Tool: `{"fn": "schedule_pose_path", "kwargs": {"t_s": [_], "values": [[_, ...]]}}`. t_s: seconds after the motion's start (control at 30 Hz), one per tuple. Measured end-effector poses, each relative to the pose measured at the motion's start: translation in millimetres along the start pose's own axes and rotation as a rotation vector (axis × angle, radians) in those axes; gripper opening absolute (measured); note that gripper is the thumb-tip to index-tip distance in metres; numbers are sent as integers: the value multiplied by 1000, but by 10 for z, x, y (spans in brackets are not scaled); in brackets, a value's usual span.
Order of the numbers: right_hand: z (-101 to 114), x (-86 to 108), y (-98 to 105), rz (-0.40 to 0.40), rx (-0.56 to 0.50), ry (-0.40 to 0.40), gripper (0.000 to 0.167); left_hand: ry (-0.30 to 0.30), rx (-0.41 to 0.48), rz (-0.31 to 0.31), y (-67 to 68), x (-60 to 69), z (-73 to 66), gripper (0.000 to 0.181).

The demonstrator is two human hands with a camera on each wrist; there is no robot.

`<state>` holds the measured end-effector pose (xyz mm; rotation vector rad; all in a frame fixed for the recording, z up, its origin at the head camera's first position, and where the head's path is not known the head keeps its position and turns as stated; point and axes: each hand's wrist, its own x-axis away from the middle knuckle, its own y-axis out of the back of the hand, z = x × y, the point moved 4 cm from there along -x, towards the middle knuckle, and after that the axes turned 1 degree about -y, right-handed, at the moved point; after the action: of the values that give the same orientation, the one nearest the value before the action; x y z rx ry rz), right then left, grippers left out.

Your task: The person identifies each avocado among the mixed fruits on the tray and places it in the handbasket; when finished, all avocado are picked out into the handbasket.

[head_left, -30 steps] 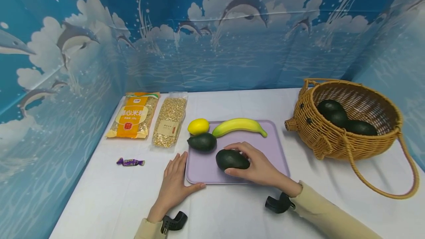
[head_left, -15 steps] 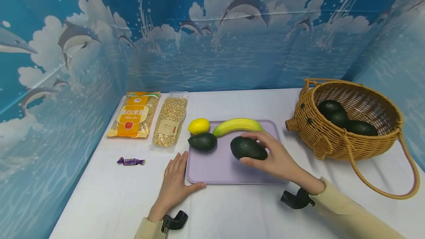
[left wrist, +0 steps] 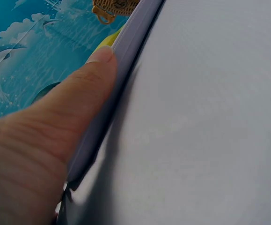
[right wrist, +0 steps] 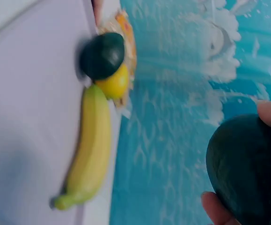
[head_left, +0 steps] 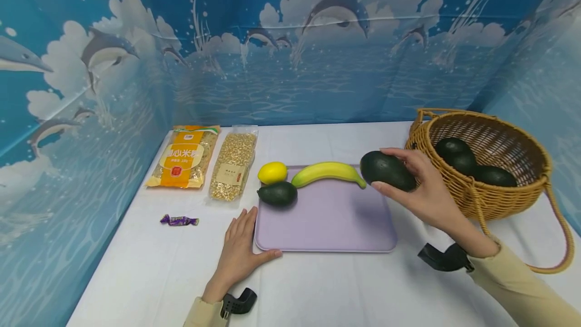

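Observation:
Between thumb and fingers, my right hand (head_left: 424, 188) holds a dark green avocado (head_left: 388, 170) in the air, over the tray's right edge and close to the basket. In the right wrist view the same avocado (right wrist: 247, 168) fills the lower right. My left hand (head_left: 240, 249) rests at the lower left corner of the lilac tray (head_left: 327, 226), its fingers straight and the thumb along the front rim. The left wrist view shows that thumb (left wrist: 79, 93) against the rim. On the tray lie a second avocado (head_left: 278, 194) and a banana (head_left: 329, 172); a lemon (head_left: 272, 172) sits at its back left corner.
A wicker basket (head_left: 436, 180) shaped like an animal stands at the right, with several avocados (head_left: 495, 175) inside and a loop handle (head_left: 565, 246) hanging onto the table. At left are an orange food bag (head_left: 183, 158), a grain bag (head_left: 233, 165) and a purple-wrapped candy (head_left: 179, 220).
My right hand has lifted the avocado off the tray and carried it right and up toward the basket. The left hand stays at the tray's corner.

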<state>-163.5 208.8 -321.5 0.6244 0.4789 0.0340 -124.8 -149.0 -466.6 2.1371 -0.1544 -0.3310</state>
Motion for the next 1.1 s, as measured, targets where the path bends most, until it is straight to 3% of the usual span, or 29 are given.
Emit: {"fn": "schedule_pose_path", "kwargs": {"t_s": [0.2, 0.37, 0.53, 0.73, 0.97, 1.1], "values": [[-64, -11, 333, -96, 24, -86, 70, -3, 1, -4, -10, -4, 18, 114], [-109, 0, 578, -169, 22, -108, 69, -1, 3, 4, -10, 3, 16, 113], [-177, 14, 796, -229, 86, -180, 67, 0, 4, 6, -8, 5, 15, 113], [-272, 37, 985, -304, 191, -245, 68, 0, 3, 2, -4, 2, 16, 113], [-387, 58, 1148, -344, 193, -246, 67, 5, 4, 6, -9, 1, 26, 115], [-460, 62, 1216, -338, 211, -293, 67, 1, 2, 4, -14, -3, 25, 115]]}}
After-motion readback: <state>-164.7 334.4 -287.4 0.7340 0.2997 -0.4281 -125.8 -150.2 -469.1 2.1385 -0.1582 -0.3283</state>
